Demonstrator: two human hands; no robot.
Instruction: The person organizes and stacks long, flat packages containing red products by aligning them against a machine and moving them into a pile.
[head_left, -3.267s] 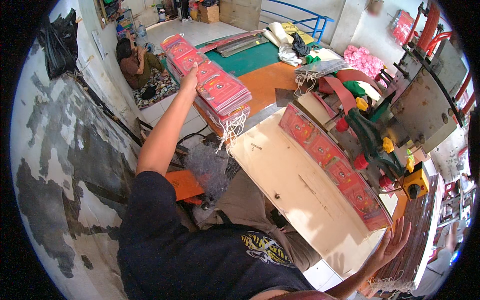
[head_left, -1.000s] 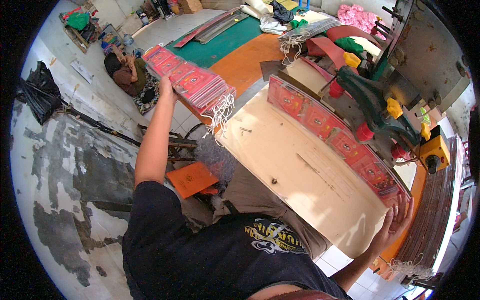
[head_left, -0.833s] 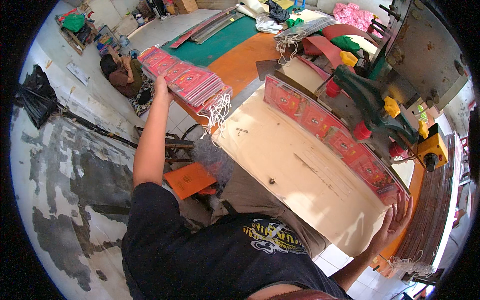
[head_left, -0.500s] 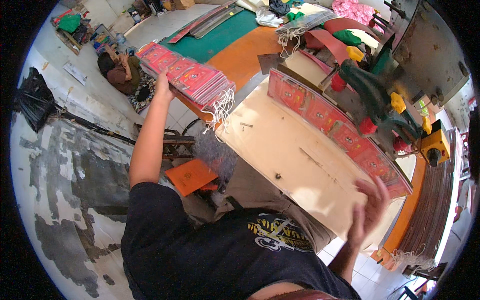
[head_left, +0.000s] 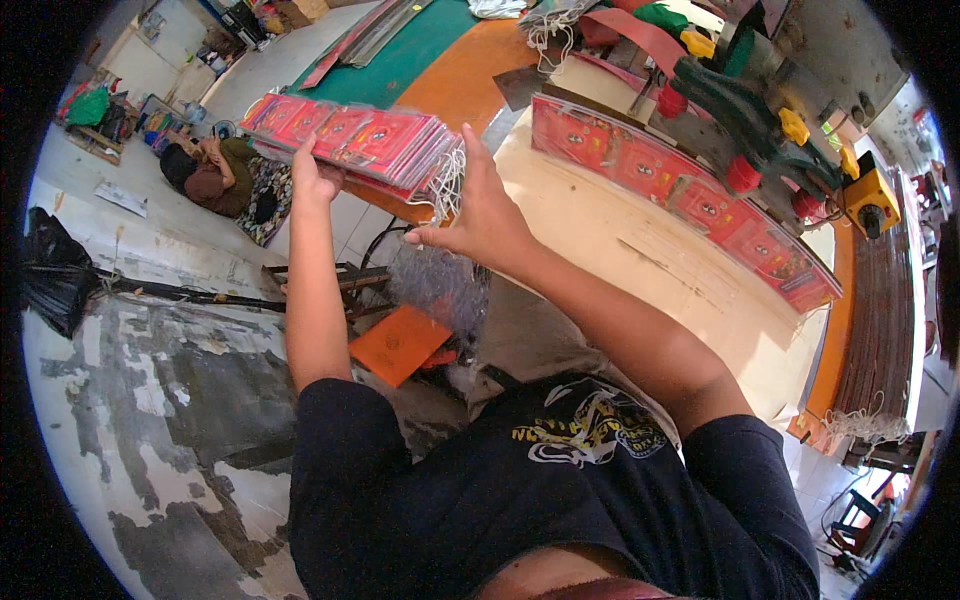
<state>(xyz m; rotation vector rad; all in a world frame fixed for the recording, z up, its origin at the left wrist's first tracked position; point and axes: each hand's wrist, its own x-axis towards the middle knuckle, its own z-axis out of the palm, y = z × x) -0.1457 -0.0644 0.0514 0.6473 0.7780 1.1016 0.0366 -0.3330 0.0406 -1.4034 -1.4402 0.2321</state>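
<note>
My left hand (head_left: 316,180) is closed on the near edge of a thick stack of red printed plastic strips (head_left: 375,138), its fingers partly hidden beneath. White strings (head_left: 446,185) hang from the stack's right end. Beside those strings is my right hand (head_left: 488,218), thumb and fingers spread apart, holding nothing; whether it touches the stack I cannot tell. To the right, one long red printed strip (head_left: 650,175) lies along the far side of a pale board (head_left: 610,235), in front of a dark green machine arm (head_left: 735,125) with red pads and yellow knobs.
A yellow control box (head_left: 870,205) with a black knob sits at the right, near a tall pile of brown-edged sheets (head_left: 880,310). An orange booklet (head_left: 400,345) lies low beside my legs. At the far left, a person (head_left: 215,175) is down near the floor. A black bag (head_left: 52,270) hangs by the wall.
My right hand has swung left from the pale board's near right end to the strings of the stack. My left hand keeps hold of the stack. The whole view has shifted slightly.
</note>
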